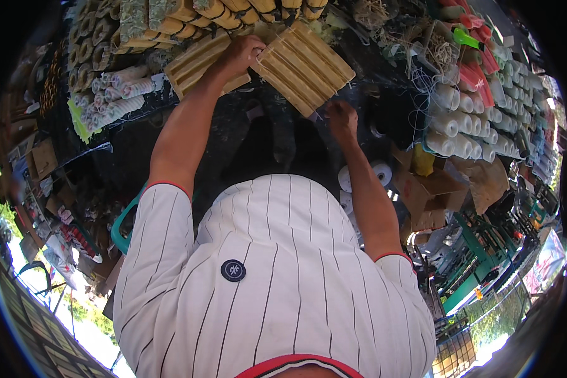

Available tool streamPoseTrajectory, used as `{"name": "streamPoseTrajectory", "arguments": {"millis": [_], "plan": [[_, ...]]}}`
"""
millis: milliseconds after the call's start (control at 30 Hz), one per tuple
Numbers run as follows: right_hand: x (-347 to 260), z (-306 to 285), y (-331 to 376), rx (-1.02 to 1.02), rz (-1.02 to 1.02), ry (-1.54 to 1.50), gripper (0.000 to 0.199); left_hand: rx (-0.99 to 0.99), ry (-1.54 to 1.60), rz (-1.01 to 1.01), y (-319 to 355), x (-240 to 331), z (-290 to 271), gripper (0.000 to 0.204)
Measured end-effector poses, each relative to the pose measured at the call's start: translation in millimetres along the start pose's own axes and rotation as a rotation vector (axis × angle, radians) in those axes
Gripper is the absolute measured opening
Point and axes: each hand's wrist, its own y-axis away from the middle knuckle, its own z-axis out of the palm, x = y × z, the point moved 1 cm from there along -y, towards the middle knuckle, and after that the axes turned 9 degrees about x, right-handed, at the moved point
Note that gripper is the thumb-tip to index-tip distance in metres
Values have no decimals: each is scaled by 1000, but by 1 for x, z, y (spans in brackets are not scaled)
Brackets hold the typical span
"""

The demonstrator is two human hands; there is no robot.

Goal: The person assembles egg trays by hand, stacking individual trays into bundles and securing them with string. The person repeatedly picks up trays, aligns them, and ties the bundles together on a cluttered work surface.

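A tan, ribbed flat bundle [305, 68], like a row of tubes joined side by side, lies tilted over the dark table edge. My left hand [241, 55] is closed at its upper left corner, fingers pinching there. Below its lower right corner, my right hand [343, 121] is in shadow with its fingers curled; what they hold, if anything, I cannot make out. A bit of thin pale string shows between that corner and the right fingers. Partly under my left forearm lies a second tan ribbed bundle [192, 68].
Stacked tan bundles [223, 12] line the back. Rolled white-and-pink tubes [116, 88] sit at left. White rolls [463, 123], pink rolls [475, 79] and a bright green tool [466, 39] are at right. A cardboard box [431, 192] stands below the right side.
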Motion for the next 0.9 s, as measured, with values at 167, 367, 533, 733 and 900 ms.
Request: {"name": "streamPoseTrajectory", "arguments": {"millis": [167, 367, 533, 733, 900], "plan": [[-4, 3, -2, 5, 37, -39, 30, -99, 171, -113, -2, -20, 3, 31], [-5, 5, -7, 47, -11, -36, 30, -135, 188, -109, -9, -30, 2, 37], [-12, -2, -5, 2, 45, -74, 30, -119, 178, -105, -6, -26, 0, 40], [1, -2, 12, 274, -128, 78, 31, -120, 235, -56, -8, -29, 0, 41], [-26, 4, 44, 180, -409, 175, 31, -136, 206, -101, -2, -21, -5, 46]]}}
